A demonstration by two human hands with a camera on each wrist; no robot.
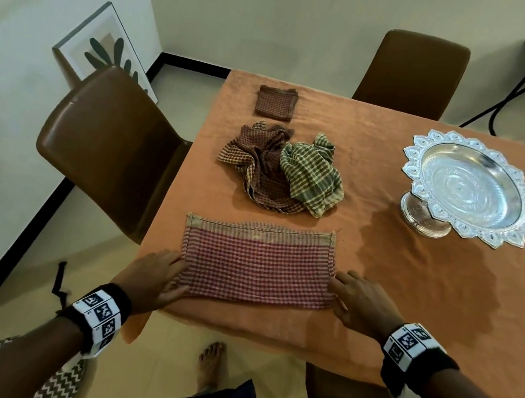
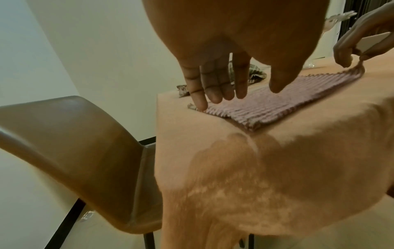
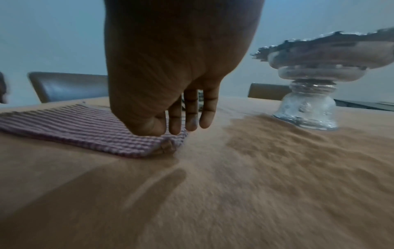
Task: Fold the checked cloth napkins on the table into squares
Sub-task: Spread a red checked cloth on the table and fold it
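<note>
A red checked napkin [image 1: 257, 264] lies folded into a long rectangle near the table's front edge, its beige hem at the far side. My left hand [image 1: 172, 270] is at its left short edge. In the left wrist view its fingers [image 2: 213, 87] hang straight, and one tip touches the napkin's [image 2: 277, 101] edge. My right hand [image 1: 349, 293] is at the right short edge. It pinches that end of the cloth [image 3: 74, 126] between thumb and fingers [image 3: 175, 124], and the corner is lifted slightly. A crumpled pile of checked napkins [image 1: 280, 167] lies behind. A folded square napkin [image 1: 276, 102] lies at the far edge.
An orange cloth covers the table [image 1: 409, 310]. A silver pedestal bowl [image 1: 471, 188] stands at the right, close to my right hand in the wrist view [image 3: 309, 107]. Brown chairs stand at the left [image 1: 107, 145] and far side [image 1: 414, 71]. A bare foot [image 1: 211, 364] shows below the table's edge.
</note>
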